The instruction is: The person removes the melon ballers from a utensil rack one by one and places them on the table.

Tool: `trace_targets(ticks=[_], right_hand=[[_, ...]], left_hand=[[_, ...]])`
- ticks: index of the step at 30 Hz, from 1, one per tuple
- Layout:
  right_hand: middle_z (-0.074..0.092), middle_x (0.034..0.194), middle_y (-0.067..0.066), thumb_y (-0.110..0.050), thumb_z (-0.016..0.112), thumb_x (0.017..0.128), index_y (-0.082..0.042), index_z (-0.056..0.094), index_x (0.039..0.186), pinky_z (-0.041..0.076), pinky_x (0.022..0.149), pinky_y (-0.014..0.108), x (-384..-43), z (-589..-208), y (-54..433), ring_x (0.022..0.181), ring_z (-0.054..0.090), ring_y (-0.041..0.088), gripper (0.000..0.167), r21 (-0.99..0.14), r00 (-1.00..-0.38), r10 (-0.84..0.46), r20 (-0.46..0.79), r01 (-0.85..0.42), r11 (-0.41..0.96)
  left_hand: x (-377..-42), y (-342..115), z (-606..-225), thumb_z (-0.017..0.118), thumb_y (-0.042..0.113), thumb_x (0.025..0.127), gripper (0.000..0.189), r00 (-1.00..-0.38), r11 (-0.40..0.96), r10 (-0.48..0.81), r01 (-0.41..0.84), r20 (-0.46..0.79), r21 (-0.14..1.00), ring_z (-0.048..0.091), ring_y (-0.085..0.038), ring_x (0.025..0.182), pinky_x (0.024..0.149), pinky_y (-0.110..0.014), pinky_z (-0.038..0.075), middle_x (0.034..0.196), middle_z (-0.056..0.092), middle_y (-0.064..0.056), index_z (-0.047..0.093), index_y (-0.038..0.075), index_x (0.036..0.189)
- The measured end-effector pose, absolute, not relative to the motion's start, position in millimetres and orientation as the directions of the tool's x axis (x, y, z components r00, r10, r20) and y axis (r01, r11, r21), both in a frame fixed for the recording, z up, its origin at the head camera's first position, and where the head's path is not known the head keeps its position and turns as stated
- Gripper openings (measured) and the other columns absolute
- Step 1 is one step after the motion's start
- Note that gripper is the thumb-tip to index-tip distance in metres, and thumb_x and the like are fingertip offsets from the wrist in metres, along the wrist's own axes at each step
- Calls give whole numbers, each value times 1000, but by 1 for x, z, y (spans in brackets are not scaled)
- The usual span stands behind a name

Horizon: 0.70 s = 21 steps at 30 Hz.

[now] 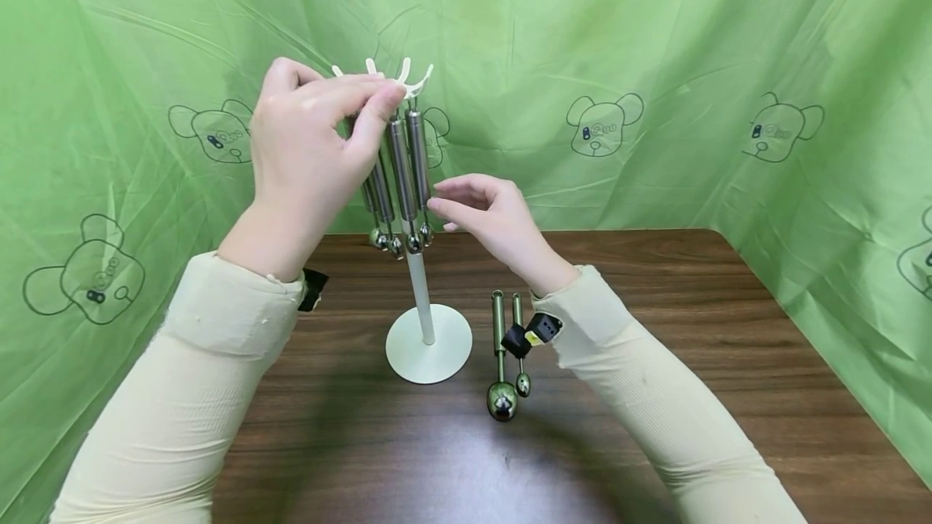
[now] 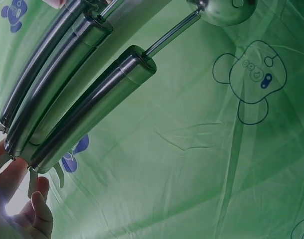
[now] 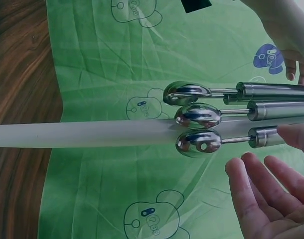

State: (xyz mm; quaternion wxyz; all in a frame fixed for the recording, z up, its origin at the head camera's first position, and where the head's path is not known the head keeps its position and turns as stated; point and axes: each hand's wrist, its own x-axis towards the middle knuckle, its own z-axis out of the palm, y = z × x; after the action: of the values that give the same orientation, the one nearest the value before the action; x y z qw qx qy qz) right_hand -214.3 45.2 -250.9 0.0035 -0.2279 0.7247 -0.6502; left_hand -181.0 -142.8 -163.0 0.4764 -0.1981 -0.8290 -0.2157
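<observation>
Head view alone shows the base (image 1: 429,361); left hand (image 1: 313,124) pinches the rack top (image 1: 417,90), right hand (image 1: 489,213) relaxed.

The left hand (image 1: 311,121) is raised, pinching; the right hand (image 1: 493,213) hovers lower, fingers loosely bent.
</observation>
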Motion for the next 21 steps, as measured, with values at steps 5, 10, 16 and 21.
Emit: trace_targets(ticks=[5,10,16,21], right_hand=[[73,111,15,-13,73,89,0,68,116,60,83,39,-217,-248,40,90,70,18,30,-942,-889,-352,292,-332,56],[72,109,19,-9,72,89,4,68,114,60,83,39,-218,-246,37,86,70,15,29,-943,-887,-359,291,-330,51],[73,108,17,-7,73,88,3,69,114,60,80,34,-217,-244,35,86,70,13,29,-941,-879,-366,306,-337,23],[74,106,18,-6,73,87,3,68,115,60,80,35,-216,-242,34,85,71,13,29,-934,-870,-366,330,-357,5]], left_hand=[[-180,-146,-163,56,47,99,37,-485,840,121,514,866,171,49,-34,89,70,-37,35,110,76,0,79,19,107],[-183,-145,-164,57,45,98,38,-461,817,120,548,879,176,49,-35,93,75,-37,35,110,76,-3,79,14,105],[-185,-143,-164,64,38,96,31,-456,772,99,596,885,221,50,-33,103,92,-36,35,107,77,-3,79,11,101],[-188,-149,-164,62,33,97,32,-461,724,157,656,873,216,56,-32,104,89,-35,41,110,75,-10,77,5,105]])
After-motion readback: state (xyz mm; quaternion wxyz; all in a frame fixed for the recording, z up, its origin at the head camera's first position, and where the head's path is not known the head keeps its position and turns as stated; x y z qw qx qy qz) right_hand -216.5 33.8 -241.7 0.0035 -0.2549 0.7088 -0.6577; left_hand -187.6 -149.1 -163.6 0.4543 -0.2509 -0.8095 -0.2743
